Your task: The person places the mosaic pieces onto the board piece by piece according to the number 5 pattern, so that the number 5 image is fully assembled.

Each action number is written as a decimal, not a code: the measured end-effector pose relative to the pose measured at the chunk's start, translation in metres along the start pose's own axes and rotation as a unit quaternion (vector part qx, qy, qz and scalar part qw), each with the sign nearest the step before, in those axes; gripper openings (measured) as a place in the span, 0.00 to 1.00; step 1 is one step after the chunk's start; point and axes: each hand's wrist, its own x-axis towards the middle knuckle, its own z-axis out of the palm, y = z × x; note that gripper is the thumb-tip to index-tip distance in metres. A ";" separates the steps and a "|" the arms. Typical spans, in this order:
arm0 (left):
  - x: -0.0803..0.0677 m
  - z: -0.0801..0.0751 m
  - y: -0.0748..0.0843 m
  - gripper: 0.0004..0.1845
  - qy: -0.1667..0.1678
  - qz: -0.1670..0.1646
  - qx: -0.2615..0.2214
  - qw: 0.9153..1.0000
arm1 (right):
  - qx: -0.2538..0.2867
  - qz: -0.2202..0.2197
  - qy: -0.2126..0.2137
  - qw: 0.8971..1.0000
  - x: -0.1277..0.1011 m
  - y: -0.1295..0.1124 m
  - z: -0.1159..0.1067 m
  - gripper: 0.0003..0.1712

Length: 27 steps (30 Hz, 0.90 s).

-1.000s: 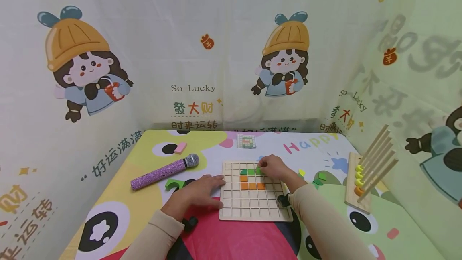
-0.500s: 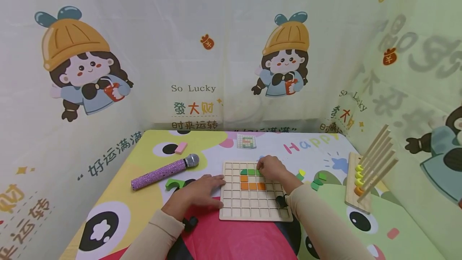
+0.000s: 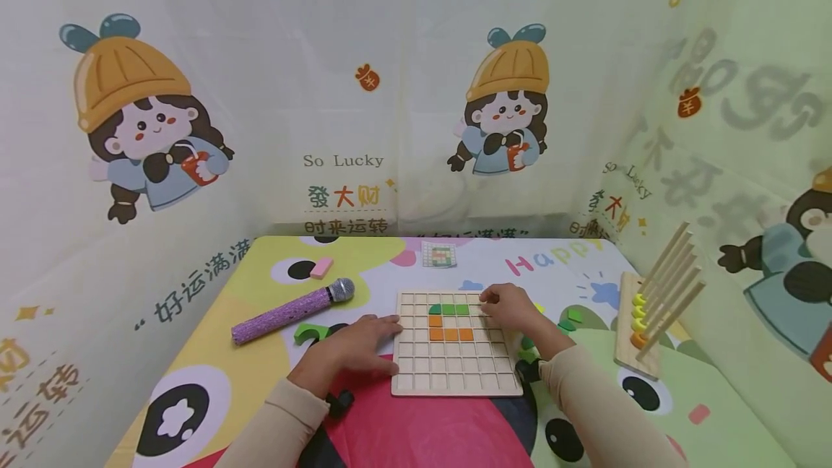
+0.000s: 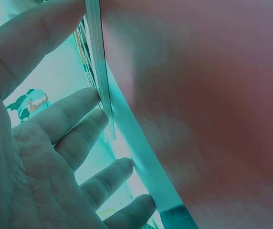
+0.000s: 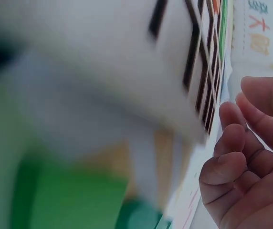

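A wooden grid board [image 3: 455,380] lies on the table in front of me in the head view. In its upper cells sit a dark green rounded tile [image 3: 435,309], two green tiles [image 3: 454,309] and several orange tiles [image 3: 450,335]. My left hand [image 3: 351,349] touches the board's left edge with its fingers spread; the left wrist view shows these fingers [image 4: 81,124] along the board's side. Over the upper right corner of the board is my right hand [image 3: 510,307]. Its fingers [image 5: 229,167] are loosely bent in the right wrist view, with nothing seen between them and the thumb.
Left of the board lie a purple glitter microphone [image 3: 292,315], a green arch block [image 3: 310,333] and a pink block [image 3: 321,268]. A pattern card [image 3: 439,255] is behind it. Loose green pieces [image 3: 575,316] and a peg stand [image 3: 640,338] are at the right.
My right hand has moved right, away from the last green tile in the row, which is now uncovered. My left hand stays at the board's edge. The head view has shifted slightly.
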 end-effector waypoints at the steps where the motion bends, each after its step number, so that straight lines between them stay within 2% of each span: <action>1: 0.000 0.000 0.000 0.41 0.000 -0.001 0.002 1.000 | 0.005 0.008 0.005 1.000 -0.002 0.004 -0.002 0.11; 7: -0.001 0.000 0.000 0.41 -0.001 0.009 0.002 1.000 | 0.021 0.048 0.030 0.998 -0.016 0.023 -0.017 0.14; 14: -0.002 -0.001 0.001 0.41 -0.001 0.008 -0.002 1.000 | 0.003 0.076 0.059 0.995 -0.029 0.047 -0.040 0.16; 21: -0.002 0.000 0.001 0.41 -0.001 0.009 -0.007 1.000 | -0.019 0.119 0.058 0.991 -0.044 0.073 -0.065 0.21; 27: -0.002 0.000 0.001 0.41 -0.001 0.003 -0.004 1.000 | -0.063 0.132 0.054 0.988 -0.049 0.089 -0.080 0.23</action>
